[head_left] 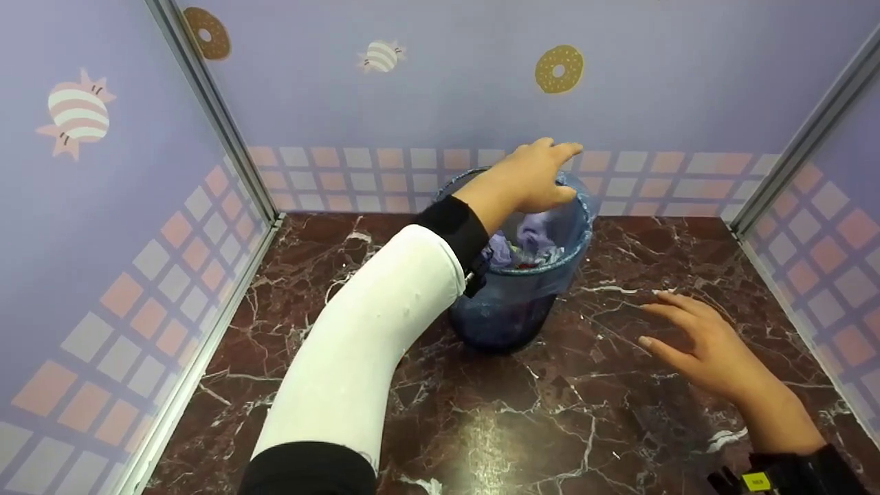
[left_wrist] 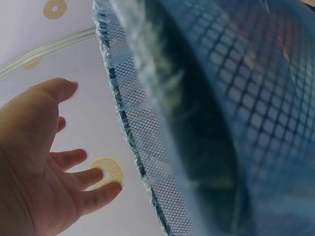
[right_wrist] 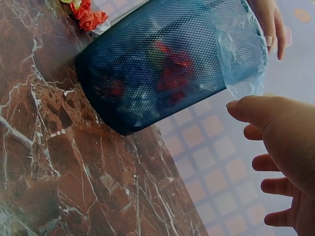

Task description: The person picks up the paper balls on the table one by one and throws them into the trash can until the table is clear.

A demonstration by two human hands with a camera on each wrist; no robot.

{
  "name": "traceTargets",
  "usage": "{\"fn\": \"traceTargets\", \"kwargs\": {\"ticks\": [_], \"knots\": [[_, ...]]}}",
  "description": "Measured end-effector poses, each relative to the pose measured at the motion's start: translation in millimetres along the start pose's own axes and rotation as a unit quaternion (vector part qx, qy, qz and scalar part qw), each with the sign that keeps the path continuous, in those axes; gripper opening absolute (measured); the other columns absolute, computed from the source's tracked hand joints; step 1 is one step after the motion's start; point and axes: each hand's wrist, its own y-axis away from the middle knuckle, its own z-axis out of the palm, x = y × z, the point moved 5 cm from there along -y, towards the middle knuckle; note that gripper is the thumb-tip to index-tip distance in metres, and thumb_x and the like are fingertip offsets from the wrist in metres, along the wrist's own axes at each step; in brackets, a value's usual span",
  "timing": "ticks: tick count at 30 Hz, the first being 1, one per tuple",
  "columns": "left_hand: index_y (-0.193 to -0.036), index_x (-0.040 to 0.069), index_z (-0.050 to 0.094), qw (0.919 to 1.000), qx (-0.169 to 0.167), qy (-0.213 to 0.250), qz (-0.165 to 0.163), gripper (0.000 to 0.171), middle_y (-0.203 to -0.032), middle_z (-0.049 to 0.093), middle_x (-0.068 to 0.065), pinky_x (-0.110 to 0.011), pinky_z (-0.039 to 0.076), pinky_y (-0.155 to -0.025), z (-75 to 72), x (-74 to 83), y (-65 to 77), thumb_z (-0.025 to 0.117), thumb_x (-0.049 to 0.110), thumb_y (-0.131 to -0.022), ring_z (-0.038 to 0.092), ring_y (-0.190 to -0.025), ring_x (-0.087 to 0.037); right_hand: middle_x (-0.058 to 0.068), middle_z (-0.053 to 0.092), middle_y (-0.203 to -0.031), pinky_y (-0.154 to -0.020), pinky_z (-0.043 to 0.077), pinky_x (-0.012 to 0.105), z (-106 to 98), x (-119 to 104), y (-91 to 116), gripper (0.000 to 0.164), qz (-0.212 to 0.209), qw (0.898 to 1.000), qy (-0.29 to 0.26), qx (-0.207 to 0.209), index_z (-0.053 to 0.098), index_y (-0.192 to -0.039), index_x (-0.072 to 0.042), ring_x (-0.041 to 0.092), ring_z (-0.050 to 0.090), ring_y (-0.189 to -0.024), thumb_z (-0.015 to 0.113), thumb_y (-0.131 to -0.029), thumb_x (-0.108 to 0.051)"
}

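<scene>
A dark blue mesh wastebasket (head_left: 502,323) stands upright on the floor, lined with a translucent blue plastic bag (head_left: 574,254) folded over its rim. Crumpled purple paper (head_left: 536,234) and other scraps lie inside; red pieces show through the mesh in the right wrist view. My left hand (head_left: 533,175) is over the basket's mouth with fingers spread and nothing in them. In the left wrist view, that left hand (left_wrist: 49,172) is apart from the rim. My right hand (head_left: 701,344) hovers right of the basket, fingers loosely extended, holding nothing. Its thumb (right_wrist: 251,109) appears near the bag's edge.
Crumpled red paper (right_wrist: 89,17) lies on the floor beyond the basket, hidden by my left arm in the head view. Purple patterned panels (head_left: 426,103) wall in the back and both sides. Brown marbled flooring (head_left: 550,426) extends toward me.
</scene>
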Motion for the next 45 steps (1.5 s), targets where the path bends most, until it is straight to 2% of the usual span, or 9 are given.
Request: {"fn": "traceTargets", "kwargs": {"ticks": [2, 5, 15, 21, 25, 30, 37, 41, 45], "knots": [[-0.165, 0.041, 0.009, 1.0000, 0.000, -0.002, -0.004, 0.077, -0.175, 0.011, -0.003, -0.045, 0.026, -0.129, -0.4, -0.8, 0.1, 0.051, 0.051, -0.102, 0.019, -0.161, -0.027, 0.021, 0.054, -0.150, -0.106, 0.034, 0.075, 1, -2, 0, 0.047, -0.010, 1.000, 0.004, 0.006, 0.067, -0.133, -0.017, 0.051, 0.045, -0.138, 0.080, -0.090, -0.029], [-0.164, 0.046, 0.004, 0.9999, 0.004, -0.010, -0.013, 0.079, -0.176, 0.000, -0.002, -0.052, 0.020, -0.130, -2.0, -5.2, 1.7, 0.050, 0.057, -0.101, 0.009, -0.163, -0.029, 0.021, 0.055, -0.148, -0.105, 0.036, 0.074, 2, -7, 0, 0.048, -0.021, 1.000, 0.009, 0.010, 0.067, -0.133, -0.015, 0.049, 0.047, -0.136, 0.081, -0.089, -0.026], [-0.165, 0.042, 0.010, 0.9992, 0.023, -0.014, -0.030, 0.078, -0.176, 0.006, -0.003, -0.058, 0.019, -0.129, -6.6, -37.3, 11.9, 0.050, 0.059, -0.101, 0.009, -0.162, -0.031, 0.018, 0.056, -0.149, -0.106, 0.038, 0.072, 9, -30, -4, 0.057, -0.045, 0.999, 0.012, 0.014, 0.064, -0.139, -0.017, 0.045, 0.049, -0.136, 0.083, -0.086, -0.027], [-0.165, 0.041, 0.013, 0.9982, 0.042, -0.001, -0.043, 0.079, -0.176, 0.008, -0.003, -0.060, 0.017, -0.128, -8.5, -66.2, 22.7, 0.052, 0.060, -0.099, 0.011, -0.162, -0.031, 0.017, 0.057, -0.148, -0.108, 0.038, 0.070, 13, -43, -10, 0.060, -0.064, 0.998, 0.010, 0.015, 0.063, -0.140, -0.021, 0.043, 0.049, -0.138, 0.084, -0.085, -0.027], [-0.165, 0.039, 0.015, 0.9967, 0.061, 0.009, -0.053, 0.080, -0.175, 0.010, -0.005, -0.063, 0.017, -0.127, -10.1, -90.2, 34.0, 0.054, 0.059, -0.099, 0.013, -0.161, -0.032, 0.015, 0.057, -0.149, -0.110, 0.038, 0.070, 20, -51, -12, 0.060, -0.076, 0.997, 0.009, 0.011, 0.064, -0.140, -0.019, 0.042, 0.050, -0.138, 0.085, -0.084, -0.028], [-0.165, 0.039, 0.017, 0.9938, 0.082, 0.031, -0.067, 0.080, -0.175, 0.010, -0.005, -0.065, 0.015, -0.127, -9.9, -126.6, 56.9, 0.057, 0.057, -0.098, 0.013, -0.161, -0.033, 0.013, 0.055, -0.151, -0.111, 0.035, 0.071, 33, -59, -14, 0.059, -0.080, 0.997, 0.010, -0.005, 0.064, -0.140, -0.019, 0.043, 0.048, -0.140, 0.084, -0.086, -0.031], [-0.164, 0.037, 0.021, 0.9861, 0.118, 0.060, -0.100, 0.079, -0.174, 0.012, -0.004, -0.067, 0.016, -0.126, -2.4, -184.0, 105.3, 0.058, 0.057, -0.097, 0.016, -0.160, -0.036, 0.015, 0.056, -0.150, -0.112, 0.036, 0.071, 55, -73, -17, 0.059, -0.098, 0.995, 0.020, -0.021, 0.064, -0.140, -0.020, 0.045, 0.049, -0.139, 0.082, -0.086, -0.035], [-0.164, 0.037, 0.022, 0.9796, 0.128, 0.097, -0.122, 0.078, -0.174, 0.012, -0.002, -0.067, 0.017, -0.126, 13.6, -214.9, 136.2, 0.057, 0.058, -0.098, 0.017, -0.160, -0.037, 0.013, 0.056, -0.151, -0.111, 0.039, 0.070, 67, -84, -20, 0.059, -0.116, 0.993, 0.017, -0.027, 0.063, -0.140, -0.023, 0.042, 0.051, -0.139, 0.081, -0.086, -0.040], [-0.164, 0.034, 0.023, 0.9748, 0.130, 0.113, -0.142, 0.078, -0.174, 0.016, -0.004, -0.064, 0.021, -0.126, 39.0, -242.4, 164.6, 0.054, 0.062, -0.097, 0.022, -0.158, -0.038, 0.011, 0.056, -0.152, -0.112, 0.040, 0.067, 80, -96, -23, 0.059, -0.141, 0.990, 0.005, -0.033, 0.062, -0.142, -0.025, 0.038, 0.052, -0.139, 0.079, -0.088, -0.043]]}}
